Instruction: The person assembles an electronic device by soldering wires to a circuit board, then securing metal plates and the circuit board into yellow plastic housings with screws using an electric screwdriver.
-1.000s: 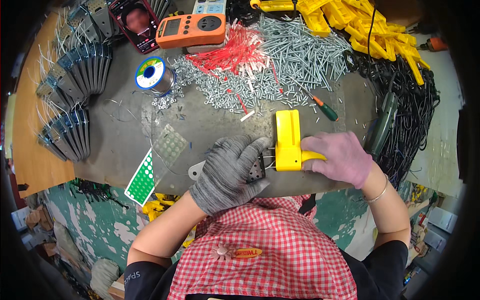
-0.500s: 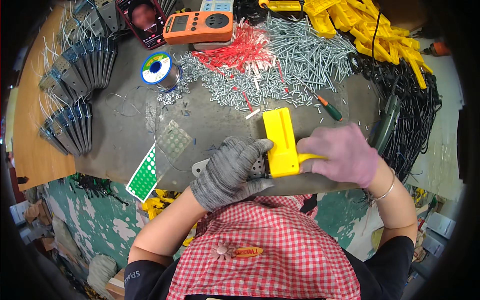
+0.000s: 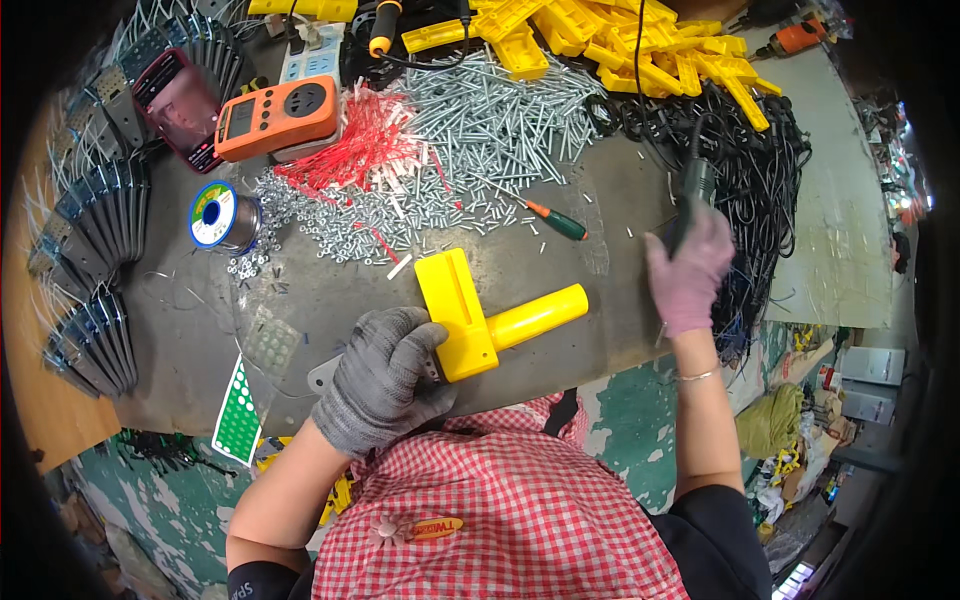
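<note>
My left hand [image 3: 385,375], in a grey knit glove, is closed around a metal plate [image 3: 322,376] with a rounded, holed end. Its thumb presses on a yellow plastic housing [image 3: 455,315] fitted over the plate's other end. A yellow tubular handle [image 3: 540,316] sticks out of the housing to the right. My right hand [image 3: 692,270], in a pink glove, reaches to a dark grey-green corded hand tool [image 3: 698,180] at the right. The tool's lower part lies between the spread thumb and the fingers, which are slightly blurred and partly cover it.
Heaps of screws [image 3: 500,110], nuts [image 3: 262,235] and red-and-white wires [image 3: 370,140] cover the back. A green-handled screwdriver [image 3: 558,222] and solder spool [image 3: 225,218] lie nearer. Yellow parts [image 3: 640,45], black cables [image 3: 765,200], an orange meter [image 3: 275,118] and metal plates [image 3: 100,205] surround them.
My right hand has let go of the yellow handle and moved right to the corded tool. My left hand keeps hold of the plate and housing. The whole view has shifted.
</note>
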The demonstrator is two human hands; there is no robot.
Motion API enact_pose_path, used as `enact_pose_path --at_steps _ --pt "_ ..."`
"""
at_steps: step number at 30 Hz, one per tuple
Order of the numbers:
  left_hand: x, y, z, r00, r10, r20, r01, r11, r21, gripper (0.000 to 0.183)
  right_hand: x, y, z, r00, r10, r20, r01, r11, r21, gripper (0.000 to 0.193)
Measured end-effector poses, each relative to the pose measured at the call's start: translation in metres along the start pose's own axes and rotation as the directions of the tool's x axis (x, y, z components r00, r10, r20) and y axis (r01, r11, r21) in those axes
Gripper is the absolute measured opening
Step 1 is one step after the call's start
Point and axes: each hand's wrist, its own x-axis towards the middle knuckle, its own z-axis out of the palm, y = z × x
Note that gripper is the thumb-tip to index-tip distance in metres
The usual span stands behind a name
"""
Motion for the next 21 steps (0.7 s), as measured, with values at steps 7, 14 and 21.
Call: enact_pose_path --at_steps 7,14,21 --pt "0.002 0.0 -0.002 1.0 -0.023 0.013 0.023 1.0 -0.003 0.081 0.017 0.031 -0.029 0.736 0.195 0.648 -0.648 0.478 0.593 0.054" --pt "-0.005 0.0 -0.005 0.997 -0.06 0.055 0.061 0.998 -0.019 0.079 -0.009 -0.023 -0.033 0.699 -0.357 0.619 -0.647 -0.684 0.337 0.046" --pt "-0.005 -0.005 -0.005 0.999 -0.042 0.022 0.043 0.998 -0.035 0.073 0.019 -0.091 -0.049 0.672 -0.15 0.725 -0.452 -0.858 0.242 0.044"
